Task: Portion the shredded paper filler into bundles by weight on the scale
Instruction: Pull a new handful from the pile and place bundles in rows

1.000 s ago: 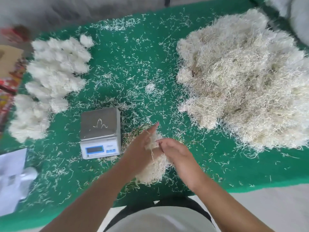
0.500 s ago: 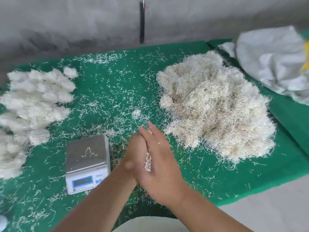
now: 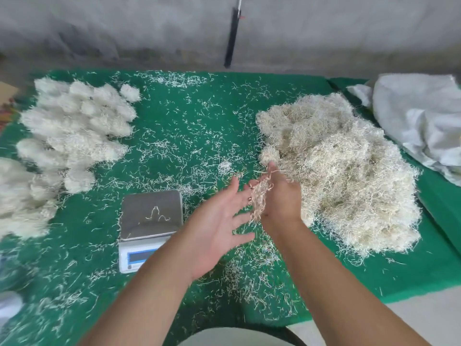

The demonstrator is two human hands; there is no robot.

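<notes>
A big loose heap of shredded paper filler (image 3: 341, 171) lies on the right of the green table. A small digital scale (image 3: 149, 221) sits left of centre, with only a few stray strands on its steel pan. Several rounded white bundles (image 3: 74, 131) are laid out at the far left. My left hand (image 3: 217, 228) is spread open, palm up, beside the scale. My right hand (image 3: 279, 196) is held edge-on just right of it, fingers straight, with a thin tuft of strands (image 3: 259, 198) clinging to its palm side and falling between the two hands.
Loose strands litter the green table cover (image 3: 189, 126). A crumpled white sack (image 3: 421, 121) lies at the right edge. A grey wall (image 3: 124, 28) stands behind the table. At the left edge sit a blurred white object (image 3: 10, 305) and some coloured packaging (image 3: 7, 113).
The clump of filler my hands were working near the table's front edge is gone. My hands rose, pressed together, then parted, leaving only thin strands. The view tilted up.
</notes>
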